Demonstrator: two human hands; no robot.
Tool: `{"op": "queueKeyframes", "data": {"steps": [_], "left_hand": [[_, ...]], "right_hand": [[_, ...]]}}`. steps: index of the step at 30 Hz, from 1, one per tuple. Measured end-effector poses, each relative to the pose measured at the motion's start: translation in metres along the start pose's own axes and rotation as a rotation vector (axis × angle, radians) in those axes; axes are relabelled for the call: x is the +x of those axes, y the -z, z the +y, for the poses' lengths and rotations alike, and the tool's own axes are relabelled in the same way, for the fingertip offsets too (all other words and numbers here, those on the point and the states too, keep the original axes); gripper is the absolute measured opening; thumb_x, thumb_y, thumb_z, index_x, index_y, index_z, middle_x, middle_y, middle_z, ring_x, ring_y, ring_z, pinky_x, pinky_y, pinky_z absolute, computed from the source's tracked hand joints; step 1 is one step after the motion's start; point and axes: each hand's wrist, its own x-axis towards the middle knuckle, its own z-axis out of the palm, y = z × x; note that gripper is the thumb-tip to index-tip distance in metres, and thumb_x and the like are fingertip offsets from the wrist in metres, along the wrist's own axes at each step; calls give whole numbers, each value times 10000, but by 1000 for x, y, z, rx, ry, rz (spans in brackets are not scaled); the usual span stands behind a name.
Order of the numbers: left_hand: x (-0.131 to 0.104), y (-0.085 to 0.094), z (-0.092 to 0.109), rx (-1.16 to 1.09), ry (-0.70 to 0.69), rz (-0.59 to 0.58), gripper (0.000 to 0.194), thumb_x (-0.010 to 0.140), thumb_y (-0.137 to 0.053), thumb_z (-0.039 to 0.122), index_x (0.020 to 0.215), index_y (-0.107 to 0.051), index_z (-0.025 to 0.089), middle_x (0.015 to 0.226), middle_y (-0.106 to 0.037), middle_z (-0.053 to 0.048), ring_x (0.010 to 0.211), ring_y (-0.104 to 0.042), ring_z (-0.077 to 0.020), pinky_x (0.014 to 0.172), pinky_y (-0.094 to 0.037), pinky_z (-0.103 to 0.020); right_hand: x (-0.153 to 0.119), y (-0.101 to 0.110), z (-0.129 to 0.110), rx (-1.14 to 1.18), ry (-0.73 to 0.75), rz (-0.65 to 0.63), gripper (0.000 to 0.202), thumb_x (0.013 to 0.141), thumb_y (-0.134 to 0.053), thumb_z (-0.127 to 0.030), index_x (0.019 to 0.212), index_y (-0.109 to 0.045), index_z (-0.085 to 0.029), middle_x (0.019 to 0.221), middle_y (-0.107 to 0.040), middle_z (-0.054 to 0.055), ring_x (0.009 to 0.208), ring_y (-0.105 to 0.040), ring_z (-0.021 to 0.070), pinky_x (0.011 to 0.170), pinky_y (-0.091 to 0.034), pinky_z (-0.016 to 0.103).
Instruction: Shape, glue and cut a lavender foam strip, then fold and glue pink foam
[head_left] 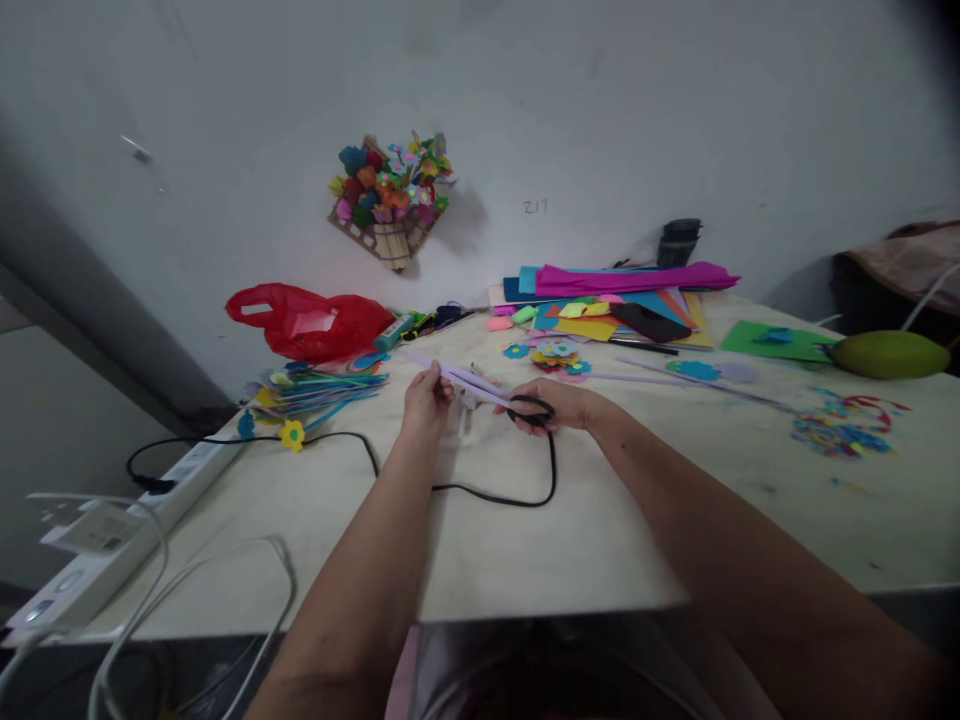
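My left hand [427, 400] pinches a lavender paper strip [451, 375] above the middle of the table. In my right hand [559, 400] are black-handled scissors [531, 411], with fingers through the loops. Their blades point left along the strip, and a dark gap shows between the lavender edges; I cannot tell exactly where the blades meet it. Below the hands, a white object [466, 405], partly hidden, rests on the table. Behind my right hand lies a pile of layered paper flowers [555, 355].
A red plastic bag [322, 325] and flower stems [322, 390] lie left. A black cord [495, 498] loops from the power strip [180, 490]. Coloured sheets [637, 280] lie at the back; paper scraps [840, 430] and a green oblong object [889, 355] are right.
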Motion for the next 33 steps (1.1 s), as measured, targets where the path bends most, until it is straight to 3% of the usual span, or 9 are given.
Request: {"op": "queueKeyframes", "data": {"steps": [7,17,33], "left_hand": [[0,-1,4,-75,110,71,253,761,-622,231,605,-434,162,452,-440,65,359,-393,-16,356,-304,-118],[0,-1,2,28,-29,14,292,677,-692,273,584,-436,170,459,-497,51,379,-442,-50,377,-327,-162],[-2,-2,-1,143,-119,-68,335,612,-727,341,610,-441,167,462,-518,50,363,-457,-58,374,-352,-172]], "right_hand": [[-1,0,1,-74,46,-13,306,779,-551,-314,1009,-584,-115,595,-574,-8,390,-469,45,308,-247,137],[2,-3,0,-116,60,64,357,767,-569,-390,1014,-575,-133,563,-561,-26,376,-469,52,300,-225,147],[2,-6,-3,-95,76,57,347,771,-561,-394,1007,-577,-139,547,-555,-36,366,-461,52,292,-226,149]]}}
